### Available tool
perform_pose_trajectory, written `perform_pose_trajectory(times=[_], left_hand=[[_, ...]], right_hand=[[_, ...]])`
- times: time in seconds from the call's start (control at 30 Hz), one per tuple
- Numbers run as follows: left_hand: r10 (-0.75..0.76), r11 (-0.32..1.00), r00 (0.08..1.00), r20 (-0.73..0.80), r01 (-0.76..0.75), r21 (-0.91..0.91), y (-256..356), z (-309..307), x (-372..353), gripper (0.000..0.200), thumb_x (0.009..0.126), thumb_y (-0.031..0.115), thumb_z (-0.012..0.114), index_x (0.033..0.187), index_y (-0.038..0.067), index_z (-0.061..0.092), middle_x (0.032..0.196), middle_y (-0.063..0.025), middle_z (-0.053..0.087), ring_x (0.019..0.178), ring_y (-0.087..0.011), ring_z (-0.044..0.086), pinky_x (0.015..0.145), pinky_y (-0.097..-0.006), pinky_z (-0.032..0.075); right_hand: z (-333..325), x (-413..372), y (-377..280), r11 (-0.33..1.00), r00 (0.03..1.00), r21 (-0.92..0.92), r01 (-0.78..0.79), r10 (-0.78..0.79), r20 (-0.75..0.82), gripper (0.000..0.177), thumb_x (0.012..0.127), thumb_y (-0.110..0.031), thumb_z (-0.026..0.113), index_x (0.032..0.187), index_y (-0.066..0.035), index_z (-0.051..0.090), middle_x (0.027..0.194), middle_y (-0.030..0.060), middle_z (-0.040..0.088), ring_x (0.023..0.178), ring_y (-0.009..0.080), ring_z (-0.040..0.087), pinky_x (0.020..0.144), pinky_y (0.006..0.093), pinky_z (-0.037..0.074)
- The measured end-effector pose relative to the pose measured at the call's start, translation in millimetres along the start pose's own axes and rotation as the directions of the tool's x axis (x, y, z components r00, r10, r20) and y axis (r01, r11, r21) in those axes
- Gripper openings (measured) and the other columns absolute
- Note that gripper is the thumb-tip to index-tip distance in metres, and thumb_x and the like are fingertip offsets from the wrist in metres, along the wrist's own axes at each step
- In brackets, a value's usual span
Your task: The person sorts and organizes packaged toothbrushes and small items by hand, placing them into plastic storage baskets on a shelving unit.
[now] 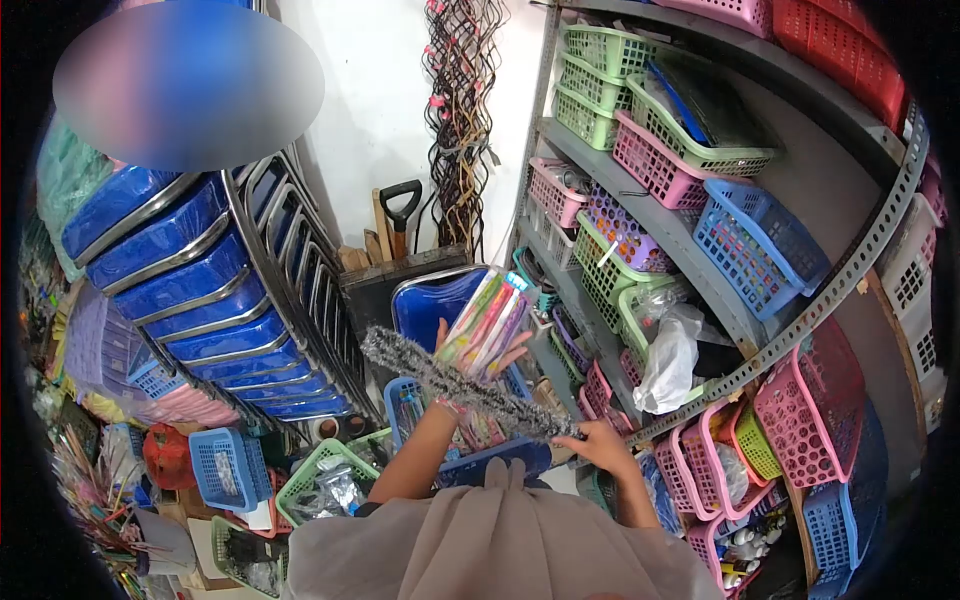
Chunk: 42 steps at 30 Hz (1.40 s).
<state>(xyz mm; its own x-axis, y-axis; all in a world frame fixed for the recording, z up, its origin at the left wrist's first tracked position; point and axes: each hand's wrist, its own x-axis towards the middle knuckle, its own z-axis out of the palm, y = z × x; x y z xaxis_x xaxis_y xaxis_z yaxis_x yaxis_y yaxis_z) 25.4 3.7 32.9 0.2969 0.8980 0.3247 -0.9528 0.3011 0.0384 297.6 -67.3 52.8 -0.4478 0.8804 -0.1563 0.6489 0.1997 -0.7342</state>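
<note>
My left hand (514, 352) holds a bundle of colourful flat packs (487, 325) in clear plastic, with pink, green, white and purple strips. Its fingers show at both sides of the bundle; the palm is hidden. My right hand (600, 446) is closed on the right end of a long, fluffy black-and-silver tinsel garland (465, 388). The garland slants up to the left, passing in front of my left hand and wrist. Beneath it is a blue basket (395, 415) with more colourful packs, partly covered by my left arm.
Stacked blue-seated chairs (205, 290) rise on the left. A metal shelf (660, 230) with green, pink and blue baskets stands on the right. A green basket (325, 470) sits low left, and a black-handled tool (401, 205) leans at the back wall.
</note>
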Motion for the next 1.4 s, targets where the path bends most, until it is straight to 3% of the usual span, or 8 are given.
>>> perform_pose_trajectory(times=[0.23, 0.33, 0.4, 0.67, 0.8, 1.2, 1.27, 1.4], left_hand=[[0.096, 0.995, 0.995, -0.034, -0.096, -0.007, -2, -1, 3, 0.077, 0.089, 0.057, 0.044, 0.148, 0.011, 0.024, 0.151, -0.0173, 0.025, 0.141, -0.0389, 0.018, 0.114, -0.0591, 0.011], [0.118, 0.987, 0.992, -0.031, -0.121, -0.101, 7, -23, 3, 0.075, 0.089, 0.057, 0.045, 0.147, 0.013, 0.027, 0.151, -0.0149, 0.027, 0.142, -0.0326, 0.018, 0.115, -0.0576, 0.008], [0.22, 0.974, 0.972, -0.078, -0.214, 0.075, 12, -57, 8, 0.074, 0.089, 0.058, 0.044, 0.146, 0.013, 0.03, 0.151, -0.0123, 0.028, 0.142, -0.03, 0.02, 0.115, -0.0557, 0.007], [0.167, 0.973, 0.986, -0.022, -0.168, -0.156, 27, -60, -14, 0.076, 0.088, 0.066, 0.036, 0.144, 0.015, 0.034, 0.148, -0.0093, 0.035, 0.139, -0.0279, 0.027, 0.115, -0.0532, 0.007], [0.234, 0.966, 0.952, -0.197, -0.25, -0.062, 33, -39, -27, 0.072, 0.089, 0.062, 0.04, 0.142, 0.014, 0.037, 0.146, -0.01, 0.038, 0.139, -0.028, 0.028, 0.115, -0.0523, 0.007], [0.372, 0.913, 0.872, -0.317, -0.406, -0.045, 59, -80, -92, 0.056, 0.093, 0.043, 0.043, 0.139, 0.01, 0.041, 0.143, -0.0143, 0.04, 0.136, -0.0297, 0.031, 0.115, -0.0518, 0.017], [0.32, 0.944, 0.924, -0.21, -0.33, -0.013, 75, -111, -106, 0.054, 0.093, 0.042, 0.043, 0.139, 0.013, 0.042, 0.143, -0.0115, 0.042, 0.135, -0.0297, 0.034, 0.113, -0.0521, 0.02], [0.399, 0.917, 0.861, -0.315, -0.366, 0.161, 77, -114, -146, 0.055, 0.095, 0.048, 0.037, 0.144, 0.023, 0.036, 0.148, 0.0005, 0.037, 0.135, -0.0209, 0.034, 0.113, -0.0485, 0.014]], right_hand=[[18, 8, 10, 0.97, 0.96, 0.025, 0.242, -0.235, -0.153, 0.041, 0.081, -0.039, 0.071, 0.085, 0.001, 0.068, 0.065, 0.017, 0.061, 0.056, 0.0273, 0.059, 0.057, 0.0365, 0.045], [18, 15, 16, 0.998, 0.996, -0.032, -0.053, 0.05, -0.078, 0.043, 0.08, -0.04, 0.072, 0.087, 0.002, 0.067, 0.075, 0.021, 0.063, 0.068, 0.0332, 0.063, 0.06, 0.0393, 0.046], [25, 18, 20, 0.996, 0.991, 0.086, -0.035, 0.045, -0.126, 0.046, 0.078, -0.042, 0.072, 0.087, 0.002, 0.065, 0.083, 0.023, 0.063, 0.075, 0.0351, 0.062, 0.063, 0.042, 0.046], [37, 31, 10, 0.996, 0.99, -0.082, 0.037, -0.048, -0.132, 0.045, 0.078, -0.045, 0.071, 0.09, -0.001, 0.067, 0.078, 0.0196, 0.065, 0.074, 0.0381, 0.062, 0.064, 0.0423, 0.048], [58, 47, 35, 0.94, 0.96, -0.21, 0.27, -0.28, -0.022, 0.046, 0.079, -0.049, 0.067, 0.096, -0.007, 0.07, 0.072, 0.018, 0.065, 0.07, 0.0377, 0.063, 0.064, 0.0437, 0.048], [84, 78, 29, 0.989, 0.978, -0.074, 0.129, -0.114, 0.176, 0.051, 0.077, -0.051, 0.07, 0.083, -0.001, 0.066, 0.065, 0.0186, 0.06, 0.062, 0.0354, 0.061, 0.059, 0.0417, 0.046], [117, 103, 86, 0.988, 0.994, 0.153, 0.034, -0.018, -0.108, 0.05, 0.079, -0.049, 0.069, 0.083, 0.001, 0.066, 0.063, 0.0176, 0.06, 0.061, 0.0344, 0.059, 0.058, 0.0408, 0.046], [134, 115, 101, 0.985, 0.978, -0.048, -0.163, 0.155, -0.136, 0.044, 0.084, -0.043, 0.065, 0.085, 0.002, 0.064, 0.073, 0.0197, 0.064, 0.069, 0.0355, 0.062, 0.062, 0.0419, 0.047]])
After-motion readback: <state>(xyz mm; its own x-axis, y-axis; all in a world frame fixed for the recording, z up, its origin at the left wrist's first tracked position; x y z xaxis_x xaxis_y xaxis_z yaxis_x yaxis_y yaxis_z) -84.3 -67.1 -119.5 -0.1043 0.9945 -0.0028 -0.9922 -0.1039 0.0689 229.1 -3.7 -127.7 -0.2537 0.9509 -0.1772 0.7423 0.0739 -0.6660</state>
